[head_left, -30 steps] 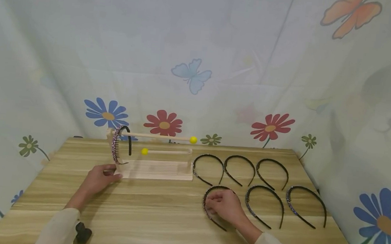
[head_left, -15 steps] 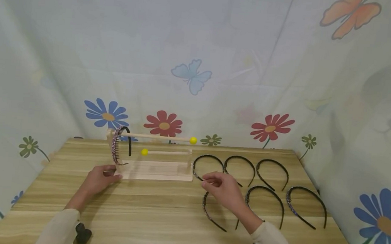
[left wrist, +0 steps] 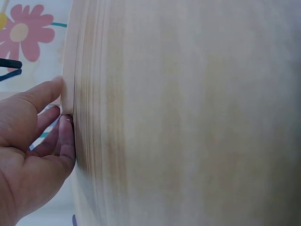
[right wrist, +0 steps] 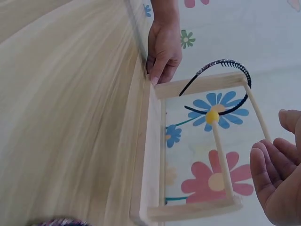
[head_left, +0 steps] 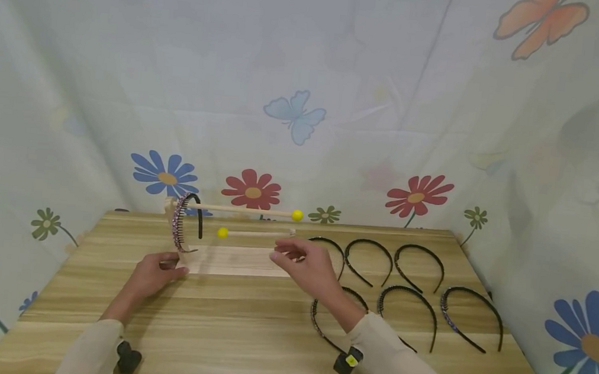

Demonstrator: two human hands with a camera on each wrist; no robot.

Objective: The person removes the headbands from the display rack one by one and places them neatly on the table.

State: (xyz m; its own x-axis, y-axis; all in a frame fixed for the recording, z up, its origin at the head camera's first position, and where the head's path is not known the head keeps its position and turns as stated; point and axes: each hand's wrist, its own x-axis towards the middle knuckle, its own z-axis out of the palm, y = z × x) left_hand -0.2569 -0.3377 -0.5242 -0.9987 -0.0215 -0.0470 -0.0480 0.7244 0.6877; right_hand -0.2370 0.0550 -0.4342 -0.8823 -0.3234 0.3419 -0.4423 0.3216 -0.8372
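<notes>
A light wooden stand (head_left: 239, 262) with two horizontal rods lies at the table's back left, each rod tipped with a yellow ball (head_left: 297, 215). From the upper rod's left end hangs a black toothed headband (head_left: 176, 227) with pinkish beads. My left hand (head_left: 151, 279) pinches the left end of the stand's base; the left wrist view shows thumb and fingers (left wrist: 68, 136) at its edge. Holding nothing, my right hand (head_left: 310, 266) hovers in front of the stand's right end, fingers loosely bent. In the right wrist view its fingertips (right wrist: 258, 153) are near the upper rod.
To the right, several beaded black headbands lie in two rows on the wood-grain table (head_left: 243, 336). The nearest front-row headband (head_left: 319, 325) is partly behind my right forearm. A flower-print curtain (head_left: 355, 156) stands behind the table and along both sides.
My right hand has risen from the front-left headband and moved left and back to the stand's right end; that headband stays on the table. My left hand has not moved.
</notes>
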